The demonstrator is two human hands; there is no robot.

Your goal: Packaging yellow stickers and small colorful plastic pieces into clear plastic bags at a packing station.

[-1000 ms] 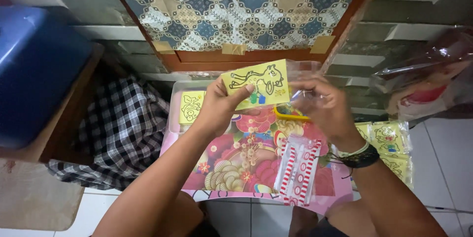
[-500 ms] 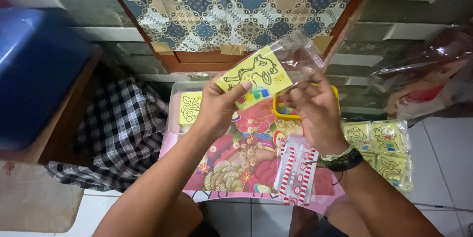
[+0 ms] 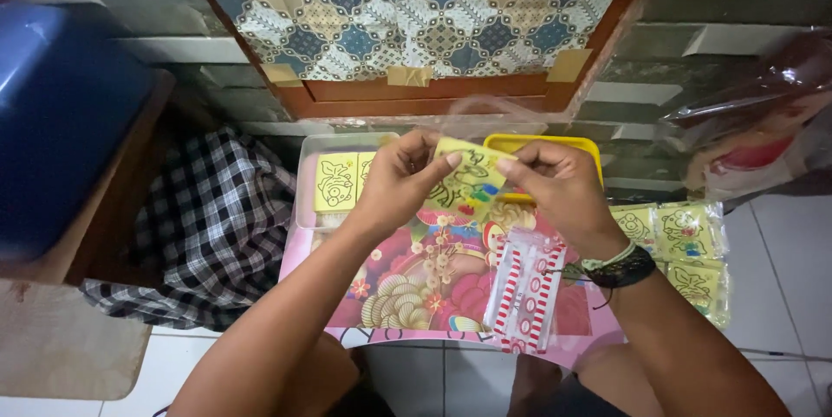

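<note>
My left hand (image 3: 394, 181) and my right hand (image 3: 555, 192) together hold a small yellow picture card (image 3: 466, 179) with a black line drawing and coloured dots. A clear plastic sleeve (image 3: 498, 115) sticks up around and behind the card. Both hands hover above a small pink table (image 3: 416, 283) with a colourful flower print. My right wrist wears dark and green bracelets.
A clear box (image 3: 336, 181) of more yellow cards sits at the table's back left, a yellow tray (image 3: 563, 146) behind my right hand. A red-and-white striped pack (image 3: 524, 294) lies on the table. Bagged yellow cards (image 3: 685, 248) lie on the right, a checked cloth (image 3: 204, 226) on the left.
Both hands have come lower and closer together. The card, held up and tilted before, now sits lower between my fingers, with the plastic sleeve around it.
</note>
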